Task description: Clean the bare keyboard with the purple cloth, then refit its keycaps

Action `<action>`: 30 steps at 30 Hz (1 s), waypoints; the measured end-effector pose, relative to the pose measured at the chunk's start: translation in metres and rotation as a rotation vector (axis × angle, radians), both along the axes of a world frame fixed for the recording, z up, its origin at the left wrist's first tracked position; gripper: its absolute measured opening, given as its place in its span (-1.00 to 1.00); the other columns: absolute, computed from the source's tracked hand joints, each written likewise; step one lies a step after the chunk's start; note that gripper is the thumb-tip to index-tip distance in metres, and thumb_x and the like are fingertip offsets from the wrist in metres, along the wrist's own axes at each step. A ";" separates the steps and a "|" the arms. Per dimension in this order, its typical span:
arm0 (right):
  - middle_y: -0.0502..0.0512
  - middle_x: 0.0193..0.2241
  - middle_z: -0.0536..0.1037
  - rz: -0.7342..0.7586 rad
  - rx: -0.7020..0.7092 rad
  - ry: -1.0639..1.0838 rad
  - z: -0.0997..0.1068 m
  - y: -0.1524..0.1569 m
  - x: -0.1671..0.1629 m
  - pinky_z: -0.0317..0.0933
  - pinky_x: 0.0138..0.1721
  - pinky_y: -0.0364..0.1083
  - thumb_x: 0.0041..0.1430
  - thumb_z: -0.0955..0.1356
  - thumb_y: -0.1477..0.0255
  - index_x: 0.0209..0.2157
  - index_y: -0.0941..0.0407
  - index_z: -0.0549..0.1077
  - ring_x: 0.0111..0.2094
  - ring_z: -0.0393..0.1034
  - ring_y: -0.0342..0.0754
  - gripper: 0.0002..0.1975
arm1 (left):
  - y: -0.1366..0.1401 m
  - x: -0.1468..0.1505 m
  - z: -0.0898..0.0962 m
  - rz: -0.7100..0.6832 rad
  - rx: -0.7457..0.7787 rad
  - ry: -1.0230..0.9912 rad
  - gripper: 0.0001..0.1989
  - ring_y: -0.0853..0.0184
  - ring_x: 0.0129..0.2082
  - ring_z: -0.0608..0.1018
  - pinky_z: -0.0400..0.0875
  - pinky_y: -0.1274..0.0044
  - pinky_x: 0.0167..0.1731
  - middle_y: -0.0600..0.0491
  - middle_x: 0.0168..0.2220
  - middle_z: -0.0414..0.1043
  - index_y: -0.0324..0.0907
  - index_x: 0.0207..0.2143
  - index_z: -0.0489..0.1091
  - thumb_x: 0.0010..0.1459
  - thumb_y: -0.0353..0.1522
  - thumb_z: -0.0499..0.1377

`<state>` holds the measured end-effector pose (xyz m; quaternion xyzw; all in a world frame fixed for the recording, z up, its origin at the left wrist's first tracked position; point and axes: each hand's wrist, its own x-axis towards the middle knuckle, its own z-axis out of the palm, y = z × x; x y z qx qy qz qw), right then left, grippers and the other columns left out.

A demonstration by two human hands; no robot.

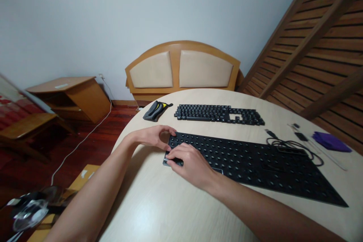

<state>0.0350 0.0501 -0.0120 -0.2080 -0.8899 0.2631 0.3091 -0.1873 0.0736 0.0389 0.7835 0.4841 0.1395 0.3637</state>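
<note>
A black keyboard base [244,162] with its keycaps off lies slantwise on the table. My left hand [153,137] grips its left end, thumb and forefinger curved around the corner. Over the near left corner, my right hand [188,160] has thumb and fingers pinched close to the base. Whatever is between those fingertips, if anything, is hidden. Behind the base, loose black keycaps [202,112] are laid out in keyboard order, with a gap toward the right. The keyboard's coiled cable [292,144] rests at its far right side.
A black, grey and yellow pouch-like item [155,111] sits at the back left of the round table [159,204]. Toward the right are a purple cloth [331,141], a thin light rod [330,155] and a small dark piece [301,136]. Beyond the table stands a padded headboard [181,47].
</note>
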 end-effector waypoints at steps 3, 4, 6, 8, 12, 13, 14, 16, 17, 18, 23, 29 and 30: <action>0.02 -0.27 0.64 -0.034 -0.045 0.003 0.002 -0.001 0.000 0.26 -0.12 -0.06 0.14 0.46 0.50 -0.30 0.10 0.56 -0.20 0.46 -0.05 -0.94 | -0.003 -0.002 0.001 -0.018 -0.037 0.019 -0.39 0.12 0.22 0.35 0.11 0.38 0.24 -0.06 0.22 0.31 -0.12 -0.01 0.40 -0.16 -0.29 0.47; 0.03 -0.28 0.64 -0.050 -0.054 0.000 0.003 -0.002 0.000 0.27 -0.13 -0.06 0.13 0.47 0.50 -0.30 0.11 0.56 -0.20 0.46 -0.04 -0.93 | -0.004 -0.003 0.000 -0.018 -0.048 0.030 -0.37 0.11 0.24 0.32 0.09 0.37 0.26 -0.07 0.25 0.27 -0.12 0.00 0.39 -0.17 -0.29 0.48; 0.02 -0.29 0.64 -0.067 -0.058 -0.001 0.003 -0.002 -0.001 0.27 -0.13 -0.06 0.10 0.47 0.51 -0.31 0.11 0.56 -0.20 0.46 -0.04 -0.91 | -0.005 -0.003 -0.001 -0.011 -0.061 0.041 -0.30 0.08 0.27 0.28 0.05 0.35 0.27 -0.09 0.28 0.21 -0.12 0.02 0.37 -0.21 -0.30 0.49; 0.02 -0.30 0.64 -0.057 -0.050 0.002 0.003 -0.002 -0.001 0.26 -0.12 -0.06 0.09 0.48 0.52 -0.31 0.11 0.57 -0.20 0.46 -0.03 -0.90 | -0.005 -0.004 -0.004 -0.013 -0.070 0.033 -0.25 0.06 0.28 0.26 0.04 0.33 0.28 -0.12 0.30 0.17 -0.13 0.03 0.35 -0.26 -0.30 0.51; 0.01 -0.30 0.66 -0.033 -0.044 0.019 0.003 -0.001 -0.001 0.26 -0.12 -0.05 0.11 0.48 0.53 -0.31 0.11 0.59 -0.22 0.47 -0.04 -0.92 | -0.003 -0.005 -0.007 -0.040 -0.063 0.013 -0.23 0.05 0.27 0.26 0.05 0.31 0.27 -0.11 0.29 0.18 -0.14 0.03 0.33 -0.28 -0.28 0.52; 0.01 -0.31 0.66 -0.030 -0.043 0.024 0.002 -0.001 -0.002 0.26 -0.13 -0.06 0.11 0.47 0.53 -0.32 0.11 0.59 -0.22 0.47 -0.04 -0.93 | -0.003 -0.005 -0.008 -0.045 -0.062 0.014 -0.22 0.05 0.27 0.26 0.06 0.31 0.27 -0.11 0.29 0.18 -0.14 0.03 0.33 -0.28 -0.27 0.52; 0.01 -0.31 0.66 -0.025 -0.042 0.028 0.002 0.000 -0.002 0.26 -0.13 -0.06 0.12 0.47 0.53 -0.33 0.11 0.60 -0.22 0.48 -0.04 -0.94 | -0.003 -0.005 -0.008 -0.050 -0.061 0.015 -0.22 0.05 0.26 0.27 0.07 0.31 0.26 -0.11 0.28 0.19 -0.14 0.03 0.33 -0.28 -0.26 0.52; 0.01 -0.31 0.67 -0.019 -0.036 0.034 0.001 0.000 -0.002 0.27 -0.13 -0.06 0.12 0.47 0.53 -0.35 0.11 0.60 -0.23 0.49 -0.05 -0.95 | -0.002 -0.006 -0.010 -0.061 -0.052 0.015 -0.22 0.05 0.25 0.28 0.10 0.31 0.25 -0.10 0.27 0.20 -0.13 0.03 0.32 -0.27 -0.25 0.52; 0.00 -0.32 0.67 -0.018 -0.032 0.037 0.001 0.000 -0.003 0.27 -0.13 -0.07 0.11 0.47 0.54 -0.36 0.11 0.60 -0.23 0.49 -0.05 -0.95 | -0.002 -0.007 -0.010 -0.065 -0.047 0.013 -0.22 0.05 0.24 0.28 0.10 0.31 0.24 -0.10 0.27 0.20 -0.13 0.03 0.32 -0.26 -0.24 0.52; 0.00 -0.32 0.67 -0.019 -0.027 0.040 0.001 0.000 -0.003 0.27 -0.13 -0.07 0.11 0.47 0.55 -0.37 0.11 0.60 -0.24 0.49 -0.05 -0.94 | -0.002 -0.007 -0.011 -0.068 -0.041 0.008 -0.23 0.05 0.24 0.29 0.11 0.32 0.24 -0.09 0.27 0.21 -0.12 0.04 0.33 -0.26 -0.24 0.51; 0.02 -0.34 0.66 -0.043 0.009 0.029 0.002 -0.002 -0.005 0.28 -0.15 -0.08 0.09 0.46 0.58 -0.41 0.12 0.60 -0.27 0.49 -0.06 -0.92 | -0.002 -0.009 -0.014 -0.059 -0.039 0.010 -0.22 0.05 0.24 0.29 0.12 0.32 0.23 -0.10 0.28 0.19 -0.13 0.05 0.32 -0.26 -0.23 0.51; 0.04 -0.35 0.66 -0.058 0.030 -0.002 0.002 -0.003 -0.005 0.29 -0.17 -0.08 0.09 0.45 0.58 -0.41 0.11 0.61 -0.27 0.48 -0.05 -0.91 | -0.003 -0.007 -0.011 -0.055 -0.055 0.038 -0.21 0.03 0.27 0.26 0.09 0.29 0.26 -0.11 0.30 0.15 -0.15 0.06 0.31 -0.24 -0.24 0.50; 0.03 -0.35 0.66 -0.060 0.026 -0.004 0.002 -0.002 -0.006 0.29 -0.17 -0.08 0.09 0.45 0.57 -0.41 0.11 0.61 -0.27 0.48 -0.04 -0.91 | -0.003 -0.006 -0.010 -0.052 -0.058 0.044 -0.20 0.03 0.27 0.25 0.08 0.29 0.26 -0.12 0.30 0.15 -0.15 0.07 0.31 -0.24 -0.23 0.50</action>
